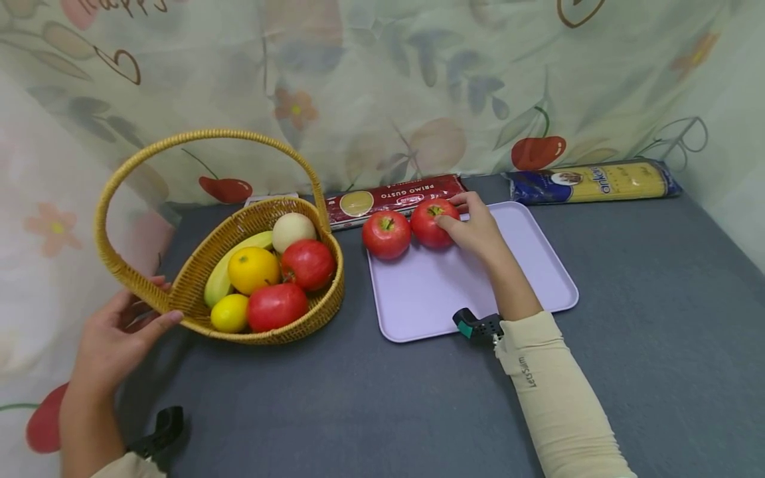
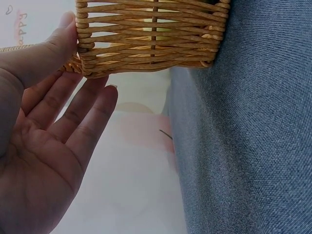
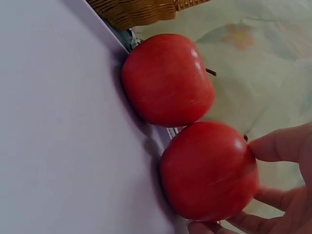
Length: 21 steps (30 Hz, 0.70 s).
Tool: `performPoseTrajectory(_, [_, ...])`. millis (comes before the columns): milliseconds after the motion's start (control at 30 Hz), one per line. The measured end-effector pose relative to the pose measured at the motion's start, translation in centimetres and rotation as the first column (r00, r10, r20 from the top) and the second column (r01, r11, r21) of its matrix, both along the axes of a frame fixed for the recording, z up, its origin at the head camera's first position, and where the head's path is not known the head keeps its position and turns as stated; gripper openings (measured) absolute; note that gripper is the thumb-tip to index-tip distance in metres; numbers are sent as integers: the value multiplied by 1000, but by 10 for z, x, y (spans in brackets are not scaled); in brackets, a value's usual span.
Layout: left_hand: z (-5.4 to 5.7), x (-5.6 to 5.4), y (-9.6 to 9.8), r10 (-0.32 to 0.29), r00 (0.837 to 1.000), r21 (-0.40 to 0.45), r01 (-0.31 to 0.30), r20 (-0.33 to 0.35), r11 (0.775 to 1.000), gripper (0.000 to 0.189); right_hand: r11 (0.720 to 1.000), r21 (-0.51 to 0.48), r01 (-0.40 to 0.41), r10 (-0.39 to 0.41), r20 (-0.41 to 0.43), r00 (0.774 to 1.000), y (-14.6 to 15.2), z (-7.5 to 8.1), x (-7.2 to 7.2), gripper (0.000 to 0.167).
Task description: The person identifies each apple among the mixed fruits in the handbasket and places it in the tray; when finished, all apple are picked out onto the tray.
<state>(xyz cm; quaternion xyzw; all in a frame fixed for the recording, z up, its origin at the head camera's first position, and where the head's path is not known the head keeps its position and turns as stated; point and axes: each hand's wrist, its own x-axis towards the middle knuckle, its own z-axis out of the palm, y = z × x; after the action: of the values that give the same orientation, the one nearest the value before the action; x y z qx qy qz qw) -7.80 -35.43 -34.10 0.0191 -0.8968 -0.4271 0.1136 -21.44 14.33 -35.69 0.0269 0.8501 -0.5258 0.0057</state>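
My left hand (image 1: 116,328) holds the wicker basket (image 1: 329,312) at its left end, thumb on the near side of the rim and fingers behind it. In the left wrist view the thumb lies over the woven rim (image 2: 85,44). My right hand (image 1: 478,229) grips a red apple (image 1: 431,229) at the back of the lilac tray (image 1: 418,299), thumb near the stem and fingers around its right side. A second red apple (image 1: 386,235) sits left of it at the tray's back left corner; the right wrist view shows the gripped apple (image 3: 209,170) against it.
The basket contains a banana (image 1: 218,279), an orange (image 1: 254,269), a lemon (image 1: 230,313), a pale round fruit (image 1: 293,231) and two red fruits (image 1: 308,264). Behind the tray lie a red packet (image 1: 394,199) and a spaghetti pack (image 1: 597,182), by the patterned curtain (image 1: 370,86).
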Motion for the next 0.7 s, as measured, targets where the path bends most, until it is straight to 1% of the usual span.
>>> performPoseTrajectory(167, [0, 0, 1, -6, 1000, -5, 6, -7, 1000, 57, 1000, 19, -11, 10, 30, 999, 0, 4, 2, 54])
performPoseTrajectory(300, [-1, 0, 1, -11, 1000, 9, 12, -12, 1000, 57, 999, 40, -16, 14, 45, 999, 0, 6, 3, 54])
performPoseTrajectory(533, [-1, 0, 1, 0, 1000, -14, 0, -3, 1000, 57, 997, 72, -32, 29, 42, 999, 2, 6, 3, 57])
performPoseTrajectory(700, [-1, 0, 1, 7, 1000, -30, -7, 0, 1000, 57, 992, 116, -48, 45, 32, 998, 4, 7, 3, 60])
